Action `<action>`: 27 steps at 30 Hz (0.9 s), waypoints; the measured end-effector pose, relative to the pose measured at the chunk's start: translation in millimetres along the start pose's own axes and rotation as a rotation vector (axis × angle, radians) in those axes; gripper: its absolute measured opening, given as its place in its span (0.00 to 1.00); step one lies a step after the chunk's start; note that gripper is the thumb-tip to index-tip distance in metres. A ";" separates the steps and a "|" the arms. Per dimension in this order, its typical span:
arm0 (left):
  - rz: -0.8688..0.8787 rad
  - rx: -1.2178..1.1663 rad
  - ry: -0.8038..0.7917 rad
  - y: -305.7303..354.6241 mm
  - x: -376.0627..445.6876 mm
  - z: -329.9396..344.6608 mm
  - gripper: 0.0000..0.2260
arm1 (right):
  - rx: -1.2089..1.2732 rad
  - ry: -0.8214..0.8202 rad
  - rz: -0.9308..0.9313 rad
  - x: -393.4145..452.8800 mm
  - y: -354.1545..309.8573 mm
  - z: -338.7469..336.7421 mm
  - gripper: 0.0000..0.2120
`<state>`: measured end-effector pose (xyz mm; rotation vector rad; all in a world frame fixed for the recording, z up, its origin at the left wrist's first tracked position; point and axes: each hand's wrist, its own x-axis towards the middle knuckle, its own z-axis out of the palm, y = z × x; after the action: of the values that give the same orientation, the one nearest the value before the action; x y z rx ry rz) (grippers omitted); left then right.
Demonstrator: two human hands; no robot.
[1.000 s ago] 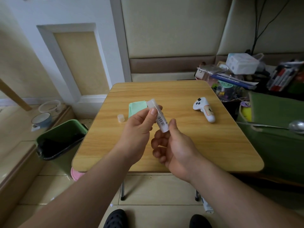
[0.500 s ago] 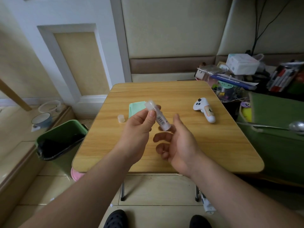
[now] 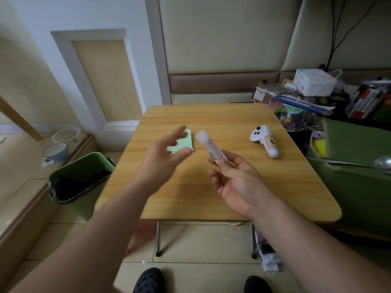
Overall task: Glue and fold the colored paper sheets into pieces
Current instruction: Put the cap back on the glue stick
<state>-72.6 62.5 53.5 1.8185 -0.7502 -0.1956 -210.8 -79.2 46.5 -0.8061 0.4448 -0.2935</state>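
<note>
A translucent white glue stick (image 3: pixel 208 146) points up and to the left above the wooden table (image 3: pixel 264 187). My right hand (image 3: pixel 237 180) pinches its lower end between thumb and fingers. My left hand (image 3: pixel 163 159) hovers to the left of the stick with fingers spread and holds nothing; it is motion-blurred. Behind my left hand, a small stack of light green paper sheets (image 3: pixel 186 143) lies flat on the table, partly hidden by my fingers. The glue cap seen earlier is hidden behind my left hand.
A white game controller (image 3: pixel 265 142) lies on the table's right side. A green waste bin (image 3: pixel 78 176) stands left of the table. A cluttered shelf with boxes (image 3: pixel 313 81) and a green bag (image 3: pixel 359 166) are at the right.
My left hand has let go of the glue stick and moved left toward the green paper. My right hand has taken the stick by its lower end.
</note>
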 end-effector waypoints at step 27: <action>-0.476 -1.120 0.034 -10.0 17.4 14.6 0.06 | -0.234 0.053 -0.141 9.3 9.2 -1.0 0.05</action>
<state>-62.0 42.8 42.8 0.8726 -0.0758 -0.7294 -202.5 -77.6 36.5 -1.0630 0.4788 -0.3989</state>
